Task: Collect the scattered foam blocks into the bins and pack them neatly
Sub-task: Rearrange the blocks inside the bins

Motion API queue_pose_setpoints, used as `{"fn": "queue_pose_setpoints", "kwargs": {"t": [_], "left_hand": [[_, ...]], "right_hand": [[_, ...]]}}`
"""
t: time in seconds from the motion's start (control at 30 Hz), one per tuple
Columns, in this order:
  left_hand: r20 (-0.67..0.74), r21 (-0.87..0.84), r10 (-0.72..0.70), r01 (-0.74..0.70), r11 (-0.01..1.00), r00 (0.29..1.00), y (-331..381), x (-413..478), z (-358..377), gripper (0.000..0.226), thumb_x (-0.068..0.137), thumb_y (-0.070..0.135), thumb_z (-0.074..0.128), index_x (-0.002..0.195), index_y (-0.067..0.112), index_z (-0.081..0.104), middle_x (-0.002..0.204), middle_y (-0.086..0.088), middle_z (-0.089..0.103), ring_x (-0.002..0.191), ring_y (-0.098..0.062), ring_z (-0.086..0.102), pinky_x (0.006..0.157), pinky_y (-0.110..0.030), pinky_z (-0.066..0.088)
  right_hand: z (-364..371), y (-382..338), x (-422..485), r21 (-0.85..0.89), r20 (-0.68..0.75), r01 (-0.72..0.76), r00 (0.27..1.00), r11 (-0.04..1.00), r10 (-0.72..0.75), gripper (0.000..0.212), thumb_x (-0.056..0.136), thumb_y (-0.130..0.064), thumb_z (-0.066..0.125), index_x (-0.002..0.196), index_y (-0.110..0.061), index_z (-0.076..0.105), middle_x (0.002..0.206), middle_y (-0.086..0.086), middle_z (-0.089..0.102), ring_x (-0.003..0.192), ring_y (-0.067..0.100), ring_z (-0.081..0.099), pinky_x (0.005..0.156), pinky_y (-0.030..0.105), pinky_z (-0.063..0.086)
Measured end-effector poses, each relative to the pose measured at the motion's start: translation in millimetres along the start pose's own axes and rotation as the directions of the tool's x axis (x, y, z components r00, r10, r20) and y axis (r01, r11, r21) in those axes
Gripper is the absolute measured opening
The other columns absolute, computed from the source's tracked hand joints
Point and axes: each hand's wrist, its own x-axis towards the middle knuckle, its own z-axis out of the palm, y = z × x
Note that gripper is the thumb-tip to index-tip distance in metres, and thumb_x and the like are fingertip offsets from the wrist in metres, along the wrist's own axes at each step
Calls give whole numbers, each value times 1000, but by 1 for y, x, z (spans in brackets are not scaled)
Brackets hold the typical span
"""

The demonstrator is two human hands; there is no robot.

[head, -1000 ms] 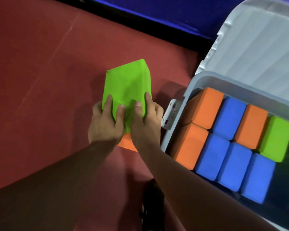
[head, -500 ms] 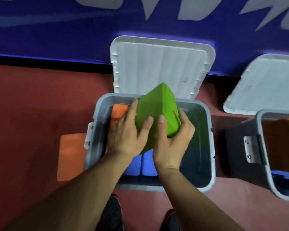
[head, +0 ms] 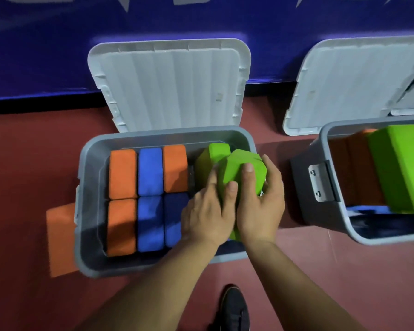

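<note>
A grey bin (head: 86, 211) stands on the red floor with its lid (head: 170, 89) leaning open behind it. Inside, orange blocks (head: 122, 173) and blue blocks (head: 150, 172) stand packed in two rows. My left hand (head: 207, 216) and my right hand (head: 261, 206) both grip a green foam block (head: 239, 168) at the bin's right end. The block is tilted and low inside the bin. Another green block (head: 213, 154) stands just behind it.
An orange block (head: 60, 237) lies on the floor against the bin's left wall. A second grey bin (head: 332, 187) at the right holds a large green block (head: 402, 170) and orange ones, its lid (head: 354, 84) open. A blue wall runs behind. A shoe (head: 234, 309) shows below.
The green block was lifted off an orange one on the floor and carried over the bin. It is now lowered into the bin's right end, both hands still on it.
</note>
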Motion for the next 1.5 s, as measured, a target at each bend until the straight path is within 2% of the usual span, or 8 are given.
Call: {"fn": "queue_pose_setpoints", "kwargs": {"t": [0.33,0.53,0.63,0.8,1.0,1.13,1.33,1.5], "left_hand": [[-91,73,-40,47,996,995,3,4,-19,98,73,76,-10,160,37,11,135,-5,62,117,-35,60,90,-42,46],[-109,-84,-16,7,996,994,15,11,-22,95,76,78,-4,160,38,14,161,11,30,138,-20,44,103,-40,42],[-113,-95,-15,5,995,994,23,19,-20,94,76,77,-5,160,38,16,162,12,31,140,-19,42,104,-38,41],[-95,-131,-60,48,990,994,23,38,-2,94,76,77,-7,160,39,15,161,11,33,141,-19,41,107,-38,41],[-115,-231,-73,45,972,991,32,66,18,93,78,77,-3,159,37,20,159,6,38,144,-17,37,113,-35,32],[-118,-226,-89,60,972,989,39,64,25,92,79,75,-3,159,35,21,159,8,37,144,-15,36,112,-33,32],[-79,-185,-100,84,979,992,38,67,13,85,84,75,0,159,39,19,159,9,37,145,-15,36,113,-34,32],[-100,-177,-99,80,981,990,44,64,4,91,80,77,-3,159,38,20,157,8,39,143,-18,38,112,-38,35]], "right_hand": [[12,-23,8,67,149,-82,986,994,71,51,97,-49,60,145,-32,53,140,-16,59,127,-2,52,108,25,44],[8,-35,18,67,170,-61,984,996,48,52,99,-46,59,148,-31,50,142,-17,57,126,-7,51,104,13,41],[5,-37,30,60,168,-57,985,997,46,52,100,-45,57,149,-29,49,120,-35,55,106,-27,48,85,-5,34],[7,-30,46,31,184,-96,979,995,89,41,101,-46,56,141,-40,50,92,-52,54,96,-32,48,83,-2,37],[10,-21,81,-64,164,-57,984,996,67,58,98,-56,55,150,-31,48,141,-16,58,111,-17,46,82,-9,27],[4,-17,89,-71,178,-59,981,996,70,56,98,-55,55,148,-31,50,120,-27,53,87,-35,45,75,-11,28],[9,-20,84,-47,170,-99,980,994,105,56,99,-57,51,149,-32,49,143,-17,57,123,-6,50,82,-6,26],[7,-33,84,-34,199,-69,977,997,75,54,100,-54,52,150,-32,48,146,-15,55,116,-15,44,86,-5,28]]}}
